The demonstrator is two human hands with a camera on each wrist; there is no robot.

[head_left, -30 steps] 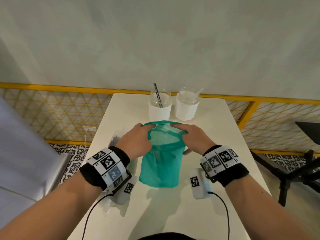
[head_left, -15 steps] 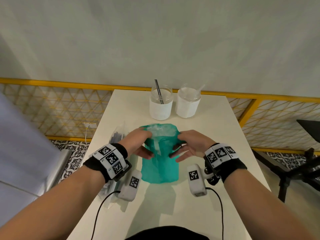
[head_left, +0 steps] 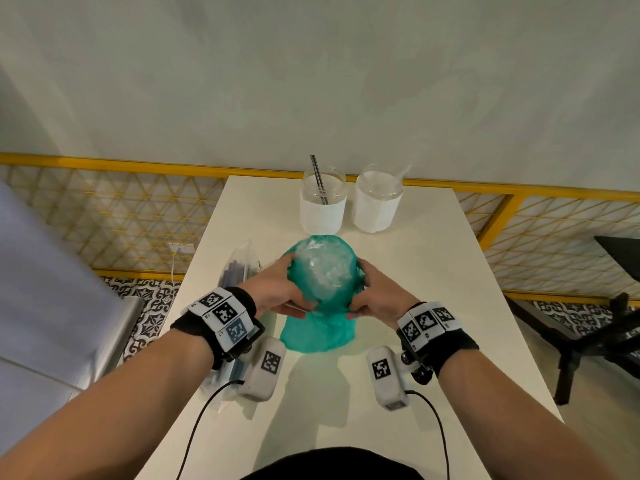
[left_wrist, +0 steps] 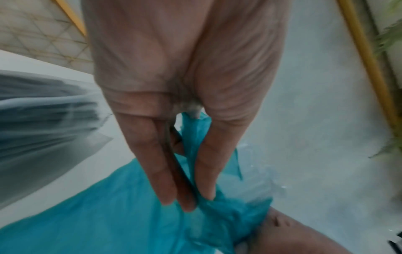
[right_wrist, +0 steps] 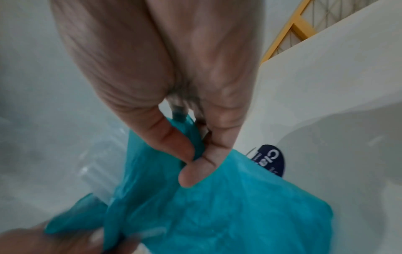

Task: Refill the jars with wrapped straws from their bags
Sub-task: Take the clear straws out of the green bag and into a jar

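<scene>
Teal plastic, thin and crinkled, is the bag [head_left: 320,317] standing mid-table between both hands. The left hand [head_left: 277,292] pinches the bag's left edge, film caught between thumb and straight fingers [left_wrist: 167,178] in the left wrist view. The right hand [head_left: 379,299] pinches the right edge; the right wrist view shows thumb and forefinger closed on a gathered fold. The bag's mouth is spread toward the camera, and inside sits a pale, glossy, crumpled mass of clear wrapping [head_left: 322,268]; single straws cannot be told apart in it. The bag's base rests on the white table [head_left: 433,271].

Two jars stand side by side at the table's far edge, just beyond the bag, each a clear cylinder with a white label band. The left jar [head_left: 322,202] holds one dark straw leaning left; the right jar [head_left: 378,202] holds one pale straw leaning right.

One second bag [head_left: 237,268], clear and flat, lies along the table's left edge beside the left hand, with dark straws inside; their count cannot be told.

Each wrist carries a black band with square printed markers and a white camera unit with a black cable.
</scene>
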